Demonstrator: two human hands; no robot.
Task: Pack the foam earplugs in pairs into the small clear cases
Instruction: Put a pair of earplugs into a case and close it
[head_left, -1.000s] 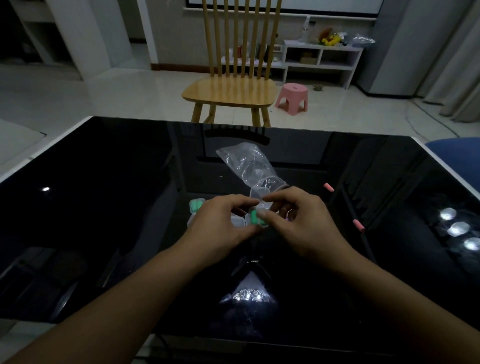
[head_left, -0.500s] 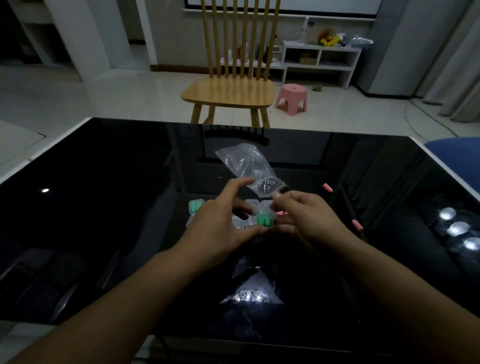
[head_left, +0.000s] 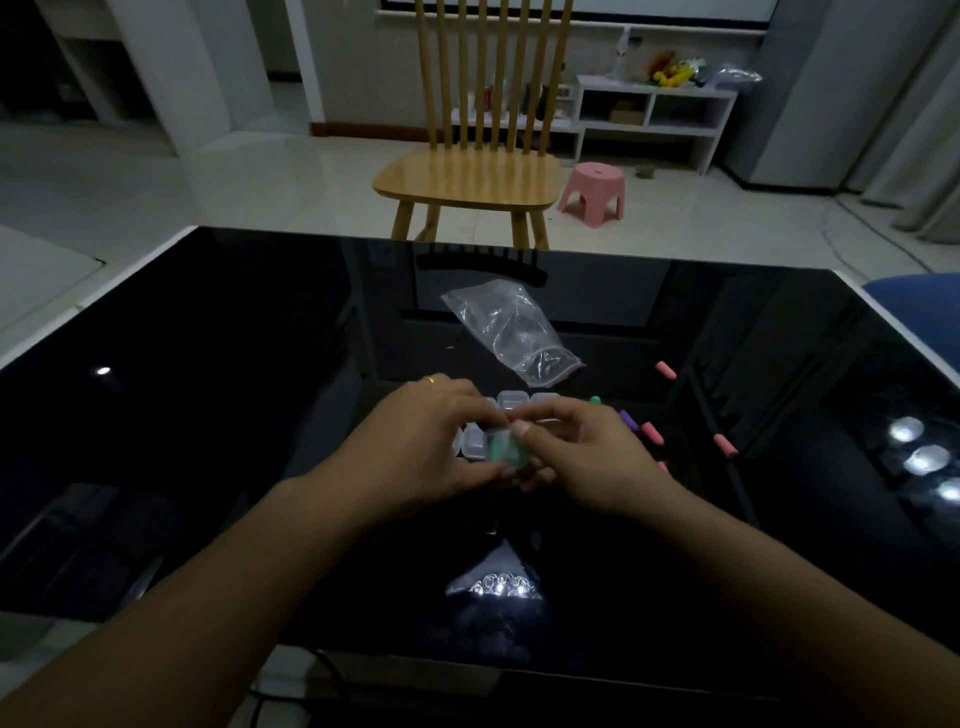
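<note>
Over the glossy black table (head_left: 208, 415), we now grip one small clear case (head_left: 506, 448) of green earplugs between our left hand (head_left: 415, 441) and right hand (head_left: 587, 457), lifted from the other cases (head_left: 511, 401); closing it seems next.

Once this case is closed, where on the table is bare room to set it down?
The table's left half, left of the left hand, is bare, as is the far strip beyond the plastic bag. It is crowded right of the right hand, among loose earplugs, and at the clear cases.
</note>
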